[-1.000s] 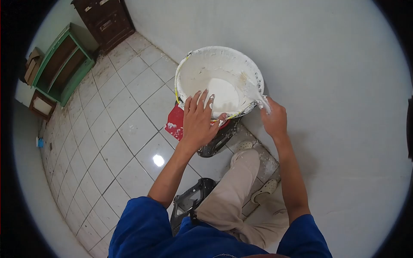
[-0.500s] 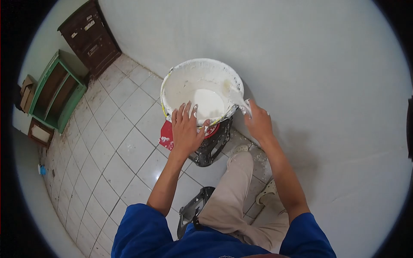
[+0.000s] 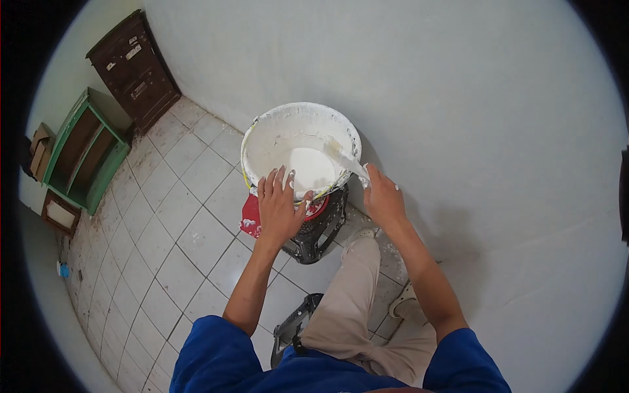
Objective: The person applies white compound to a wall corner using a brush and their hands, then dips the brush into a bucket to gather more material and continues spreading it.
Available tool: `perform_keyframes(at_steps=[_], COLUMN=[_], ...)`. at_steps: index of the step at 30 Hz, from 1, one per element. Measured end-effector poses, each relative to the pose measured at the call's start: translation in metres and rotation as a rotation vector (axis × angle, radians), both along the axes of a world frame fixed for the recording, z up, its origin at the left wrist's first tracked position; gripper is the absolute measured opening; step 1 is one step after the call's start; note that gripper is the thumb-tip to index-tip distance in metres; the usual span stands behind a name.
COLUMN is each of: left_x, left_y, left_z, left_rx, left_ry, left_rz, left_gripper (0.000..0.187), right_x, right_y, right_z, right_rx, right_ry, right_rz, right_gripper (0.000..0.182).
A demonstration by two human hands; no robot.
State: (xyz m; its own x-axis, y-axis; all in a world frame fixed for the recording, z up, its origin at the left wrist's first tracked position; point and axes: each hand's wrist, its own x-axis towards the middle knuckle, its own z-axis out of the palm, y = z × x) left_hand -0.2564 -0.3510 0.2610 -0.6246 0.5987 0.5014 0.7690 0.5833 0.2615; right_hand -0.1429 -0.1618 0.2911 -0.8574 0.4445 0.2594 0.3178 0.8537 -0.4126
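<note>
A white bucket (image 3: pixel 262 141) with white paint (image 3: pixel 312 167) in the bottom stands in front of me, its inner wall smeared with paint. At its near rim lies my left hand (image 3: pixel 280 213), fingers spread over the edge and flecked with white. My right hand (image 3: pixel 385 200) is closed around the handle of a paint-coated paintbrush (image 3: pixel 350 162). The brush slants across the bucket's right rim, its head inside above the paint. Its bristles are partly lost against the white wall of the bucket.
Beneath the bucket is a black step stool (image 3: pixel 311 249) with a red piece (image 3: pixel 250 215) beside it. Another black stool part (image 3: pixel 295 327) is near my leg. A pale wall (image 3: pixel 472 118) rises to the right. Green shelving (image 3: pixel 85 154) and a brown cabinet (image 3: pixel 135 72) stand far left.
The bucket and both hands appear slightly lower and further left in view. The brush has tilted flatter and reaches further into the bucket. My left hand stays at the rim.
</note>
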Motion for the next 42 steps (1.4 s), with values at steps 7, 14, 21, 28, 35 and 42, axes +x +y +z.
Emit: perform_keyframes(at_steps=[7, 14, 21, 28, 35, 42], left_x=[-0.003, 0.000, 0.002, 0.002, 0.002, 0.004], left_y=[-0.002, -0.001, -0.001, -0.001, -0.003, -0.002], left_z=[0.000, 0.000, 0.002, 0.004, 0.002, 0.000], left_rx=[0.000, 0.004, -0.009, -0.024, -0.026, -0.016], left_ry=[0.009, 0.003, 0.006, 0.015, 0.017, 0.009], left_rz=[-0.007, -0.003, -0.001, -0.013, -0.006, 0.003], left_gripper=[0.055, 0.055, 0.054, 0.053, 0.053, 0.053], right_x=[-0.003, -0.001, 0.003, 0.002, -0.003, 0.002], right_y=[-0.001, -0.008, -0.010, -0.008, -0.007, -0.007], right_z=[0.001, 0.007, 0.011, 0.010, 0.005, 0.005], right_rx=[-0.056, -0.042, -0.021, -0.033, -0.051, -0.011], right_ry=[0.016, -0.032, -0.058, 0.026, 0.019, 0.026], right_rz=[-0.019, -0.068, -0.085, -0.086, -0.083, -0.094], right_gripper=[0.033, 0.039, 0.040, 0.035, 0.036, 0.034])
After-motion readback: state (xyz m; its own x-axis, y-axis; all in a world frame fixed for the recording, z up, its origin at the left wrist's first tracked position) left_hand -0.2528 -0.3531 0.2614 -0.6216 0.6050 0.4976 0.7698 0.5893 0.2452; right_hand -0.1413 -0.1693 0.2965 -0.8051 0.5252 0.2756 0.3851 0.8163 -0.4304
